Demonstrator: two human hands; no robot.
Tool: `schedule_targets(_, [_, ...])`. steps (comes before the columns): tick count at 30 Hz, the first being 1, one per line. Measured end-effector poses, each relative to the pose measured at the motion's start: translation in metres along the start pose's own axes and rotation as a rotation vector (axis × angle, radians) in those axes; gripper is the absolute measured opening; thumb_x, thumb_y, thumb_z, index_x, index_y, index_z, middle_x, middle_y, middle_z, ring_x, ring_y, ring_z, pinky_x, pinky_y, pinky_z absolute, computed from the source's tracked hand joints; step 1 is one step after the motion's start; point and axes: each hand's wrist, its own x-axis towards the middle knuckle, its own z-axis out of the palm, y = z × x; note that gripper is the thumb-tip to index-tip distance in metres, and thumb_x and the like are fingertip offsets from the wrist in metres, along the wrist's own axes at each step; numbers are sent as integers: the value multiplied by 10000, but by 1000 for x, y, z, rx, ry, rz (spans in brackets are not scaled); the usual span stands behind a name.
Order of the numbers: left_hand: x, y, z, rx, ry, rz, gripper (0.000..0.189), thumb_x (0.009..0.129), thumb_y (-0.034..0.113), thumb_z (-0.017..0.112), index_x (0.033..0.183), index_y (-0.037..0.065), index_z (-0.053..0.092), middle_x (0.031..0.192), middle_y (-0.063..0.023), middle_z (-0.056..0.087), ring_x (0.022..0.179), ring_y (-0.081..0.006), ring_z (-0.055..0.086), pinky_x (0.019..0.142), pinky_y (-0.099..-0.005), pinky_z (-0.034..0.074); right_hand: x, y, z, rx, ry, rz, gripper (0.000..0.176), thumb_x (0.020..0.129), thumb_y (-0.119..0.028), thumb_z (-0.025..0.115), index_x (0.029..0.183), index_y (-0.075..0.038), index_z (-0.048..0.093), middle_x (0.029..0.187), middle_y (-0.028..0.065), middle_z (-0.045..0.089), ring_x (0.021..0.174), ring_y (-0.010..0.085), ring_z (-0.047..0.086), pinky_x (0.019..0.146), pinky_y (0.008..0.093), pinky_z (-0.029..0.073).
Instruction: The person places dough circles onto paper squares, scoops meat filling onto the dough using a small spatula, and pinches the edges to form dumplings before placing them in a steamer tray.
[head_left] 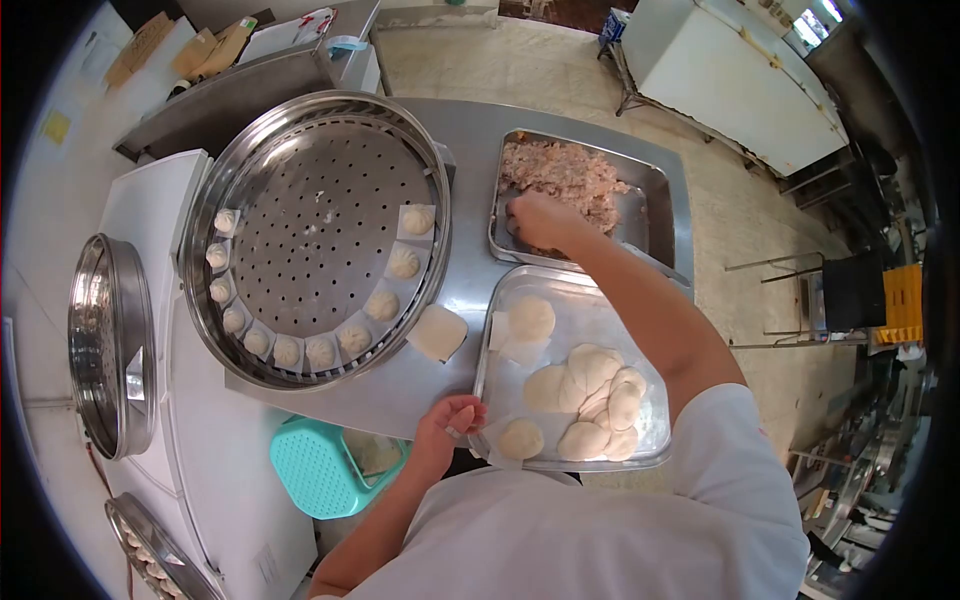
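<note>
Steel rectangular tray of pink minced filling sits at the far right of the bench. The right hand reaches into it, fingertips buried, grip hidden. The left hand, fingers curled, touches the near-left corner of the flat steel tray of pale dough rounds. I cannot tell whether it pinches anything.

The perforated middle of the round steamer lies bare; buns crowd only its near rim. A narrow strip of tabletop runs between the steamer and two metal trays, partly blocked by a pale square piece. The right forearm crosses above the dough tray.
</note>
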Motion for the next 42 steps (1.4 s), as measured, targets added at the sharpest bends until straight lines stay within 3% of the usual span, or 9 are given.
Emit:
schedule_targets(6, [13, 4, 5, 60, -56, 16, 336, 1072, 277, 559, 1238, -10, 614, 1139, -85, 688, 1008, -172, 653, 908, -341, 534, -52, 25, -19, 427, 369, -84, 286, 833, -188, 725, 1057, -11, 740, 962, 189, 737, 948, 329, 713, 835, 399, 566])
schedule_targets(10, [22, 9, 11, 56, -72, 1, 267, 1065, 205, 586, 1225, -8, 614, 1087, -62, 691, 977, -132, 640, 874, -296, 527, -124, 13, -24, 808, 344, -28, 356, 795, -170, 769, 1109, -11, 716, 888, 118, 705, 784, 190, 653, 749, 335, 533])
schedule_targets(13, [29, 5, 12, 97, -66, 12, 250, 1048, 182, 617, 1204, -13, 623, 1051, -59, 697, 953, -114, 635, 852, -282, 525, -178, -6, 1, 847, 270, 156, 388, 820, -130, 781, 1176, 5, 701, 913, 77, 710, 823, 118, 650, 749, 278, 531])
schedule_targets(16, [35, -3, 11, 191, -42, 50, 227, 1028, 159, 648, 1169, -19, 640, 998, -52, 702, 906, -104, 634, 818, -269, 525, -211, -24, 40, 717, 282, 185, 398, 826, -134, 778, 1186, 14, 693, 922, 101, 720, 813, 149, 666, 746, 303, 545])
schedule_targets(20, [46, -18, 5, 256, 23, 88, 200, 1010, 140, 671, 1118, -27, 664, 927, -36, 706, 837, -96, 635, 772, -267, 530, -224, -56, 74, 812, 281, 171, 425, 805, -170, 772, 1181, 12, 694, 933, 217, 719, 805, 327, 682, 764, 393, 552])
schedule_targets(26, [21, 2, 1, 850, 8, 259, 269, 853, 169, 825, 1060, 51, 700, 861, -79, 689, 764, -161, 641, 697, -306, 518, -248, -86, 83, 789, 166, 109, 415, 848, -142, 758, 1217, 27, 675, 943, 167, 723, 773, 220, 664, 728, 347, 545])
schedule_targets(32, [23, -19, 13, 1291, -53, 734, 407, 657, 256, 906, 963, 86, 698, 944, -76, 646, 935, -318, 614, 791, -435, 503, -270, -95, 102, 805, 147, 164, 416, 853, -138, 758, 1226, 28, 673, 920, 146, 719, 751, 190, 641, 702, 335, 532])
schedule_targets(35, [37, -23, 14, 1490, -90, 660, 426, 666, 285, 881, 975, 77, 674, 1067, -115, 615, 1037, -314, 583, 877, -430, 473, -278, -99, 104, 830, 136, 182, 419, 852, -129, 761, 1231, 26, 673, 917, 135, 720, 736, 173, 631, 691, 328, 530])
schedule_targets(42, [76, -20, -6, 1381, -235, 732, 365, 673, 256, 872, 938, 93, 683, 911, -82, 657, 920, -291, 624, 832, -419, 486, -298, -96, 115, 902, 222, 249, 418, 854, -122, 773, 1231, 26, 673, 908, 111, 707, 709, 143, 615, 688, 298, 528])
